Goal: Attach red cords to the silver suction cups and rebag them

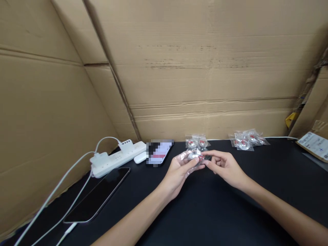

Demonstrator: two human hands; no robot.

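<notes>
Above the black table (210, 212), both hands meet on one small clear plastic packet (192, 158) that holds a round silver part with a red spot. My left hand (179, 172) cups the packet from below with its fingers curled round it. My right hand (224, 167) pinches the packet's right end between thumb and forefinger. Just behind the hands lie two more such packets (197, 142). A heap of several packets (247, 140) rests further right, against the cardboard wall.
A white power strip (116, 158) with plugged chargers and white cables sits at the left. A dark tablet (98, 194) lies in front of it, and a phone (159, 152) is beside a small white case (140, 157). Cardboard walls (205, 68) enclose the table; a labelled box (314, 145) stands at right.
</notes>
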